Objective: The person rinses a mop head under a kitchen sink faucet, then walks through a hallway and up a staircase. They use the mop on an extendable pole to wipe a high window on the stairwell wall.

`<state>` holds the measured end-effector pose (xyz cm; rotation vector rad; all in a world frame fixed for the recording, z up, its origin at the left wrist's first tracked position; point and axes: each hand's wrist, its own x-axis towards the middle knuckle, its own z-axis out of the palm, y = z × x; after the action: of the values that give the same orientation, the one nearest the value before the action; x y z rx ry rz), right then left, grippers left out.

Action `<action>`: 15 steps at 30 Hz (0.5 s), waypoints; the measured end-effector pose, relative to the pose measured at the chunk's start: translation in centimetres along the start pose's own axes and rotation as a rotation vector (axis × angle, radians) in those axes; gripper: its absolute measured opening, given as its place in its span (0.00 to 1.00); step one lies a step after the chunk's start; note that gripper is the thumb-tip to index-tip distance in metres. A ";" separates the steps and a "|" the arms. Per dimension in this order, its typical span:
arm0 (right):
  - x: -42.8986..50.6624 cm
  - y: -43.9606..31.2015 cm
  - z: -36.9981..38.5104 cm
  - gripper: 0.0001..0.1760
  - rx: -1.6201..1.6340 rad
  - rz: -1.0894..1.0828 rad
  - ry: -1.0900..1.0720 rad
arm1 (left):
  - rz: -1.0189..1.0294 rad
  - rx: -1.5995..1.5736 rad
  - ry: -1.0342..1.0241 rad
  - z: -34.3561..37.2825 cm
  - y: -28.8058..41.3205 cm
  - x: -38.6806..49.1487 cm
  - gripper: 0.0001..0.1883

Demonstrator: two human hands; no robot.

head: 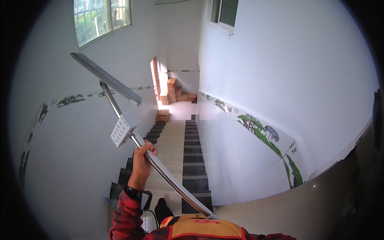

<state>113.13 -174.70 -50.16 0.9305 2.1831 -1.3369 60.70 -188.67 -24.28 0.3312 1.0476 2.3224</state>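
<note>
My left hand is closed around the metal pole of a flat mop. The pole slants from the front of my vest up to the left, out over a staircase. A white slotted plastic piece sits on the pole just above my fist. At the far end, the mop head carries a grey pad, turned upward and held in the air near the left wall. My right hand is out of view; only some of that sleeve shows at the bottom edge.
Stairs with pale treads and black borders descend ahead between tiled walls. Cardboard boxes are stacked on the landing below, and another box stands at the left of the stairs. A window is high on the left.
</note>
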 end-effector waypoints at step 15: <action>6.8 -26.0 6.5 0.18 0.493 0.046 0.817 | 0.043 -0.049 -0.722 11.5 12.0 23.7 0.29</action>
<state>89.60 -186.50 -41.53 1.9851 2.3618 -1.7140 41.78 -174.16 -7.83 1.0777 0.6181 1.9915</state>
